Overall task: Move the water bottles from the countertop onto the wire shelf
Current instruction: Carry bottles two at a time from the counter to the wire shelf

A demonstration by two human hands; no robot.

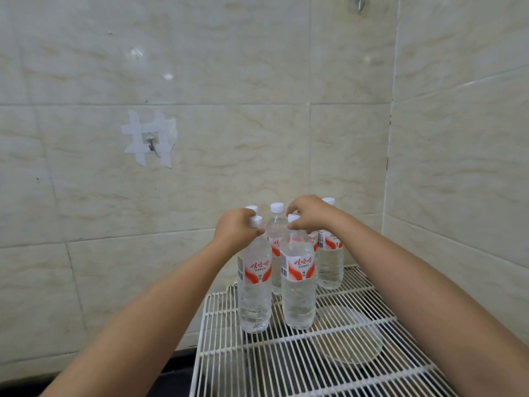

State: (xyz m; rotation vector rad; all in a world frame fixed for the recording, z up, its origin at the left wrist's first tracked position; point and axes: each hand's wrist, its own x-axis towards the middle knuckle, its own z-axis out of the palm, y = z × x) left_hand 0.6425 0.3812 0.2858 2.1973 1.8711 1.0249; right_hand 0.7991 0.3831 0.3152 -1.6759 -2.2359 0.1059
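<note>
A: Two bottles are being pinched at the necks, one by the left hand (237, 232), one by the right hand (307, 214), both standing on the wire shelf (357, 376).

B: If released carelessly, the front-left bottle (254, 285) or front-right bottle (299, 285) is being risked tipping on the wires into neighbours.

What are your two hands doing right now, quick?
Left hand: grips the neck of the front left bottle, standing on the wire shelf.
Right hand: pinches the cap of the front right bottle.

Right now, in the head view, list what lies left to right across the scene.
Taped wall hook → left hand on a bottle → right hand on a bottle → rightmost back bottle.
</note>
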